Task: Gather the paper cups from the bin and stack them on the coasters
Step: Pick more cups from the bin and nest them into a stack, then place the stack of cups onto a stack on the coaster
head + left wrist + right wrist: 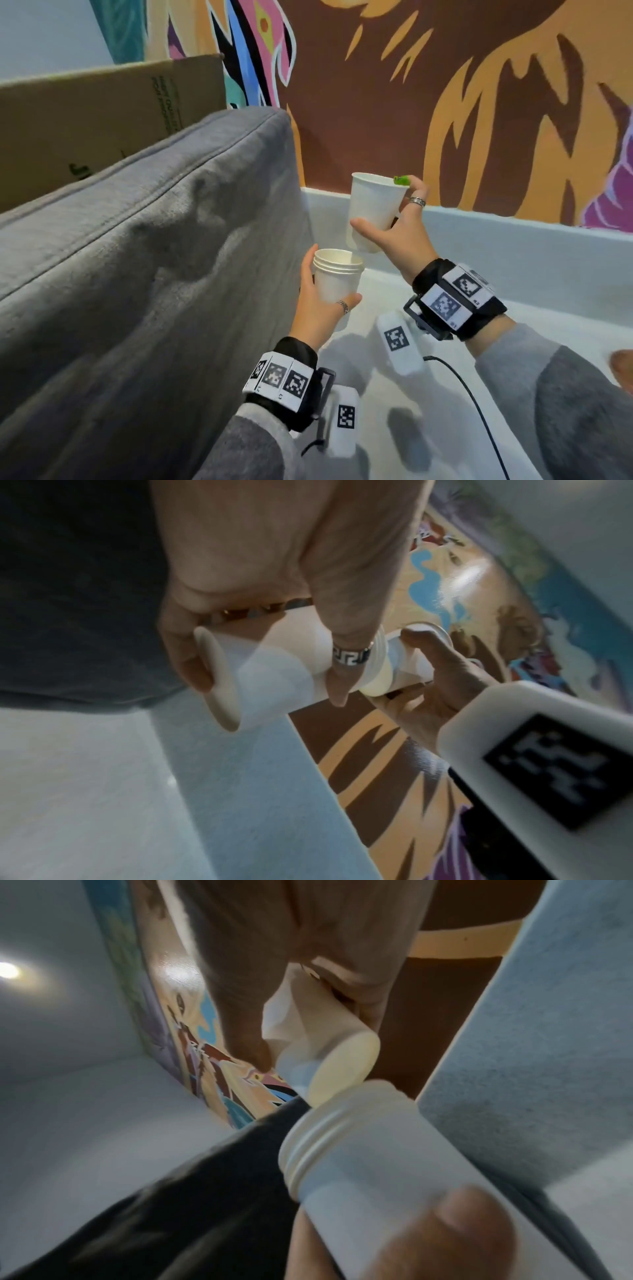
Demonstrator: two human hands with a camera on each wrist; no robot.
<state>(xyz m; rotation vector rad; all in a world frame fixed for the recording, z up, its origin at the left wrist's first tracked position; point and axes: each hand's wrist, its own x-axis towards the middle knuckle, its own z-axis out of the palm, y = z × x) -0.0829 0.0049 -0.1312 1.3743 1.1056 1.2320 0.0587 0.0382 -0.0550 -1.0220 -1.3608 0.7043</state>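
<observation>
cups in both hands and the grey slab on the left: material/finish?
Single cup in the right hand: looks like matte white paper, thin rolled rim, no gloss. Nested stack in the left hand: apparently the same paper; layered rims show at the top. Grey cushion: woven fabric, heathered texture, stitched piping seam; probably upholstery over padding.

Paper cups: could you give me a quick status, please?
Left hand grips nested cup stack. Right hand holds single cup just above stack's mouth, not yet in. Nothing between them.
</observation>
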